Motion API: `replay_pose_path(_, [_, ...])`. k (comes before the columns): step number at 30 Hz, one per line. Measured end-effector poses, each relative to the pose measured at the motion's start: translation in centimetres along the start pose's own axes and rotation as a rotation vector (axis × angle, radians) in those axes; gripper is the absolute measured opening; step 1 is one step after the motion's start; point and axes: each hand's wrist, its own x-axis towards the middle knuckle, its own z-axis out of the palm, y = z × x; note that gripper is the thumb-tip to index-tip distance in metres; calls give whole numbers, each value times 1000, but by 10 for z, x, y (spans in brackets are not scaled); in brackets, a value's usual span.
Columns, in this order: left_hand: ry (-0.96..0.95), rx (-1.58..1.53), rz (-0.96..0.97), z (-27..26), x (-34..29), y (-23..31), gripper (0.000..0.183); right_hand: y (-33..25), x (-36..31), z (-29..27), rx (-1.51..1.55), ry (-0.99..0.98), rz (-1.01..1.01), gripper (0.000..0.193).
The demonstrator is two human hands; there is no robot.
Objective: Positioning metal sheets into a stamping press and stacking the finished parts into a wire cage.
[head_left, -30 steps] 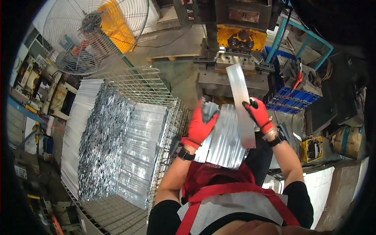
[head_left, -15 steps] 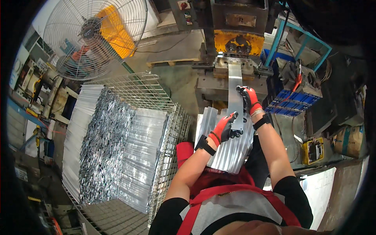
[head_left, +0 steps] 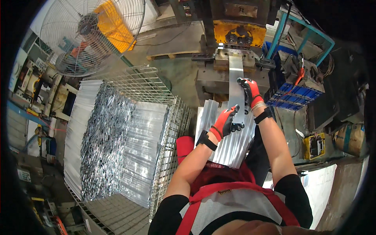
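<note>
A long flat metal strip runs away from me, its far end lying in the die of a press with a yellow front. My left hand, in a red and black glove, grips the strip's near end, thumb on top and fingers beneath. Farther up, my right hand, gloved alike, is closed on the strip's right edge. Under both hands, a pile of shiny metal strips lies across my lap area.
Left of me stands a wire cage packed with stacked metal strips. Behind it is a large fan. Blue crates with metal parts stand right of the press. A small yellow bin sits at far right.
The view has shifted slightly. Both hands keep their hold on the strip, which still reaches into the die; its near end sits slightly farther forward.
</note>
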Motion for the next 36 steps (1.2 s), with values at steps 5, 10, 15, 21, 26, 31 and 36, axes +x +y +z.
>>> replay_pose_path(5, [45, 39, -31, -3, 0, -2, 35, -14, -11, 9, 17, 24, 168, 14])
replay_pose_path(10, [47, 6, 51, -5, 0, -4, 34, -10, -7, 7, 30, 0, 84, 13])
replay_pose_path(15, [-193, -15, -18, -4, -7, -4, 28, 5, 1, -12, -147, -19, -92, 12])
replay_pose_path(21, [72, 322, 252, -24, -54, -50, 29, 43, -95, -35, 166, -302, -218, 33])
replay_pose_path(26, [418, 770, 167, -41, -108, -50, 24, 66, -171, -28, 105, -203, 296, 31])
replay_pose_path(31, [691, 1104, 344, -92, -125, -61, 25, 54, -198, -18, 190, -263, 469, 39])
replay_pose_path(36, [800, 1765, 440, -125, -123, -49, 25, 41, -209, -31, 207, -218, 428, 37])
